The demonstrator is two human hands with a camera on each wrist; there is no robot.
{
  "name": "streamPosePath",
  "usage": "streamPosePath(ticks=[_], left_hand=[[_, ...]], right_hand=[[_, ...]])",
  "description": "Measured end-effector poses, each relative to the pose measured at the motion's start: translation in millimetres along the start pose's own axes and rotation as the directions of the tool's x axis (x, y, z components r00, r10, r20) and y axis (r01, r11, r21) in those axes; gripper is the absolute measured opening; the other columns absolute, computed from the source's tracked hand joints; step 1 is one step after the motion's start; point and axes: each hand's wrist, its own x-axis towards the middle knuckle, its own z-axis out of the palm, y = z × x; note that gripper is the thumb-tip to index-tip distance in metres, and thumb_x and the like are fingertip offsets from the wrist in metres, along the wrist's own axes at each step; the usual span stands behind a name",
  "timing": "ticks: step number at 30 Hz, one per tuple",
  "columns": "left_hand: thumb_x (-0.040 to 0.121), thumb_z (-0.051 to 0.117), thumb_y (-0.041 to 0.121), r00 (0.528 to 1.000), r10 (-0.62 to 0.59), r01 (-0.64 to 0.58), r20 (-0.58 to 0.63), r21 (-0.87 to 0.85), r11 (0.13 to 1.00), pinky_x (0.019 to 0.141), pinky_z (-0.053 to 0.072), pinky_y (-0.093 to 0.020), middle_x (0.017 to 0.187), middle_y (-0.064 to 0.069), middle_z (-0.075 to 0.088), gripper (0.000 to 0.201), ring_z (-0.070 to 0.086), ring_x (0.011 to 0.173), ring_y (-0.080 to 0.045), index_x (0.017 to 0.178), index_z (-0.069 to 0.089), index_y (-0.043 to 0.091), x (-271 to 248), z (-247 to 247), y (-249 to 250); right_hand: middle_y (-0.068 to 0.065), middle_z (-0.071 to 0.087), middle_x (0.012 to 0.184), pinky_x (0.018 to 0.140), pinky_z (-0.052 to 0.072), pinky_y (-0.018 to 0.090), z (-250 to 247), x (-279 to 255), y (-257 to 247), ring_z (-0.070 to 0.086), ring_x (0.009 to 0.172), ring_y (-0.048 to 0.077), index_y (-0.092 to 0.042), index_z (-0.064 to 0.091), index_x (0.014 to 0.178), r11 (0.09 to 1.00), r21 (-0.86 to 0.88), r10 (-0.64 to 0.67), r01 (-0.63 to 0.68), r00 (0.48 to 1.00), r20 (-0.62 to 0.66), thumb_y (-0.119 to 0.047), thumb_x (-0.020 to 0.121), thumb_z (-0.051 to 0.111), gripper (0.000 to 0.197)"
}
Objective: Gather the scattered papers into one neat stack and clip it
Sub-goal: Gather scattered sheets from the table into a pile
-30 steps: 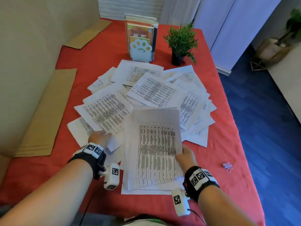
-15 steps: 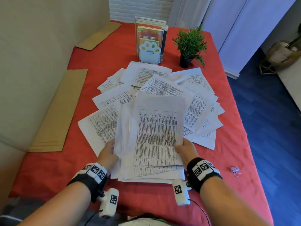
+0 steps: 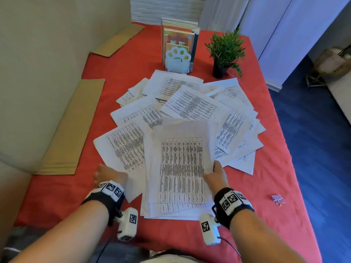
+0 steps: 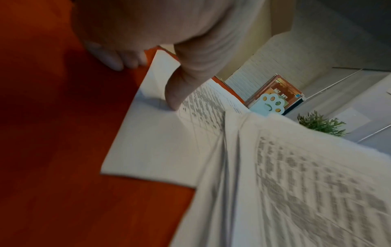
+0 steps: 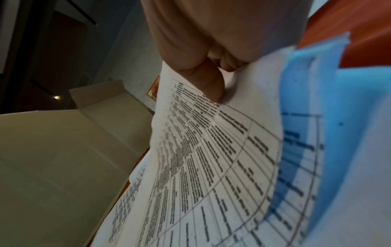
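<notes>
A partly gathered stack of printed papers [image 3: 180,168] lies at the near middle of the red table [image 3: 266,177], its edges uneven. My right hand [image 3: 215,172] pinches the stack's right edge, with the thumb [image 5: 211,86] on top of the stack [image 5: 211,158] and the fingers underneath. My left hand [image 3: 108,173] is at the near left corner of a loose sheet [image 3: 123,149]. Its thumb [image 4: 175,93] presses on that sheet [image 4: 152,142] and its fingertips [image 4: 114,61] touch the cloth beside the edge. Several more sheets [image 3: 191,105] lie fanned out beyond the stack. A small binder clip [image 3: 277,199] lies to the right.
A paw-shaped bookend with books [image 3: 178,54] and a small potted plant [image 3: 226,52] stand at the back. Cardboard strips [image 3: 72,130] lie along the left wall. The table's right edge drops to a blue floor [image 3: 313,149].
My left hand let go of the stack's left edge and moved left onto the loose sheet. The right hand keeps its hold on the stack's right edge.
</notes>
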Motion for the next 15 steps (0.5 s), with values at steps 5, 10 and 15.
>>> streamPosePath(ticks=[5,10,15], left_hand=[[0.089,0.049,0.004,0.969,0.248,-0.241,0.007,-0.208,0.948,0.077,0.042,-0.035,0.117,-0.026,0.061,0.026,0.059,0.103,-0.042,0.112,0.056,-0.004,10.9,4.4,16.1],[0.095,0.043,0.015,0.945,0.326,-0.303,0.002,-0.36,0.882,0.076,0.038,-0.035,0.099,-0.025,0.059,0.023,0.056,0.091,-0.036,0.095,0.055,-0.005,8.1,15.0,46.3],[0.092,0.047,0.017,0.934,0.344,-0.289,0.09,-0.372,0.882,0.051,0.028,-0.031,0.058,-0.008,0.043,0.034,0.04,0.064,-0.025,0.058,0.044,0.01,14.0,29.0,75.2]], right_hand=[[0.011,0.053,0.075,0.063,0.038,0.031,-11.6,6.4,-4.4,0.046,0.068,0.019,-0.008,0.061,0.087,0.995,0.086,0.043,-0.041,0.999,-0.014,0.005,0.08,0.043,0.023],[0.014,0.062,0.082,0.066,0.045,0.033,-24.3,15.7,-0.2,0.054,0.073,0.021,-0.016,0.063,0.09,0.991,0.118,0.072,-0.065,0.996,-0.056,0.003,0.084,0.048,0.025],[0.017,0.064,0.08,0.066,0.049,0.035,-27.2,21.4,17.0,0.057,0.072,0.024,-0.003,0.061,0.089,0.994,0.069,0.089,-0.083,0.993,-0.08,-0.002,0.082,0.051,0.012]])
